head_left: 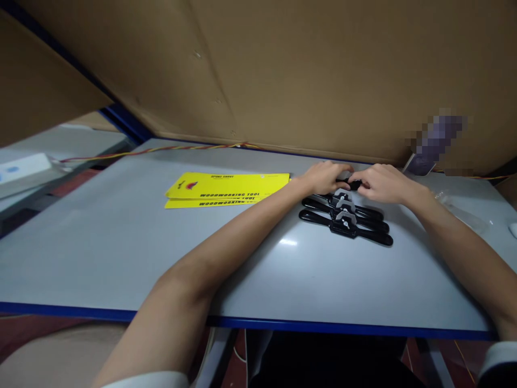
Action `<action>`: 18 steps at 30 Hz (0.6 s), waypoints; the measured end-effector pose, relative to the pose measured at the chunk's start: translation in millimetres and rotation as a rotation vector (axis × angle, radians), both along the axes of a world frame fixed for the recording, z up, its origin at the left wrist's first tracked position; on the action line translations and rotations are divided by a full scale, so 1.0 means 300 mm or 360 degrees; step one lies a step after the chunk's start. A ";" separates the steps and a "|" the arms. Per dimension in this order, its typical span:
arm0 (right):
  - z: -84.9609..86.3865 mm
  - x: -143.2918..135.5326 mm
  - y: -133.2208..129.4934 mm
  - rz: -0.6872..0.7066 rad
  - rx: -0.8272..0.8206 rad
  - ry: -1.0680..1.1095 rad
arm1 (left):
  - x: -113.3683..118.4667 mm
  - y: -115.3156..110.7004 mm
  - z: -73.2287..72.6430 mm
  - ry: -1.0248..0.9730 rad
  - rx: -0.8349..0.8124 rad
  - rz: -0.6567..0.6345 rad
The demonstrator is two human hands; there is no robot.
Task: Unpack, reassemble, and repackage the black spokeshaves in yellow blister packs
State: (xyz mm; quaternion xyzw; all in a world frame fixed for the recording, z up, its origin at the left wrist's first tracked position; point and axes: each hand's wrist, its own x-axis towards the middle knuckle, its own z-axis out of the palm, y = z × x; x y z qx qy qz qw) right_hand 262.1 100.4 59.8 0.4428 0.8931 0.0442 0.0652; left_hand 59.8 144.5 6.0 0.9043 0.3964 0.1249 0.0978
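Note:
My left hand (326,177) and my right hand (382,183) come together at the far end of a row of black spokeshaves. Fingers of both hands are closed around the farthest spokeshave (355,185), which they mostly hide. In front of it lie several more, with silvery blades and small screws at their middles. The nearest spokeshave (343,227) lies lengthwise across the table, handles to left and right. Left of the row, partly behind my left forearm, is a stack of yellow printed cards (226,186), labelled "SPOKE SHAVE" and "WOODWORKING TOOL".
The grey table (161,258) has a blue front edge, and a brown cardboard wall (283,81) rises behind it. A phone-like object (424,164), partly pixelated, leans against the wall. Clear plastic (464,213) lies at the right. A twisted cable (181,148) runs along the back.

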 end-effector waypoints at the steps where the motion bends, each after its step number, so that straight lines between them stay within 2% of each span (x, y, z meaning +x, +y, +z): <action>1: -0.001 0.002 0.002 -0.0010 0.0013 -0.0002 | 0.000 0.000 0.000 0.0001 -0.0004 0.0003; 11: -0.007 0.011 0.016 -0.0032 0.0093 -0.0102 | 0.001 -0.007 0.010 0.0022 -0.0009 0.0016; 18: -0.028 0.030 0.059 0.0022 0.0135 0.0007 | 0.006 -0.008 0.000 0.0015 0.0005 0.0023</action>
